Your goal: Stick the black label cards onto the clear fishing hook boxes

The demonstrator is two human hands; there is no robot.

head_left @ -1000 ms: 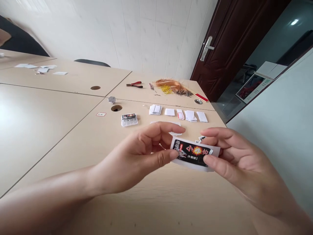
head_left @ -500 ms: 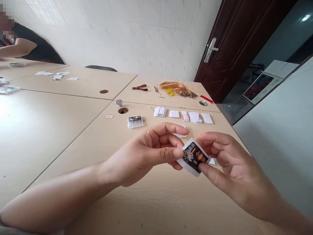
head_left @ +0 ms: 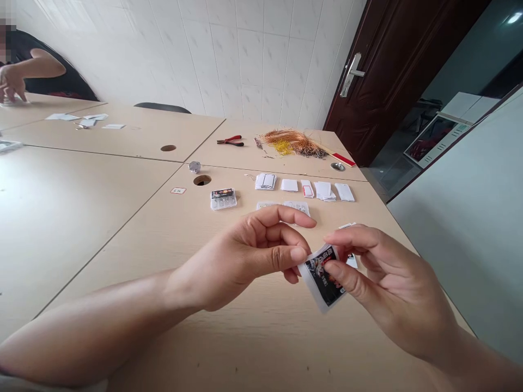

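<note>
A small black printed sticker on white backing paper is held up over the table between both hands. My left hand pinches its upper left corner between thumb and forefinger. From the right, my right hand grips the sticker's upper right side, the thumb lying across the print. Beyond the left hand stands a clear plastic box with a matching black label and small compartments. Two more clear boxes are partly hidden behind the left fingers. Some white labels lie behind the right hand, mostly covered by it.
Several stacks of white cards form a row on the table. Farther back lie red-handled pliers and a bundle of copper-coloured strands. A crumpled ball sits beside a cable hole. Another person sits at the far left.
The sticker has tilted and its lower edge swung down. My right thumb and fingers have shifted up and left across it. The view moved slightly, and the two boxes behind my left hand show more.
</note>
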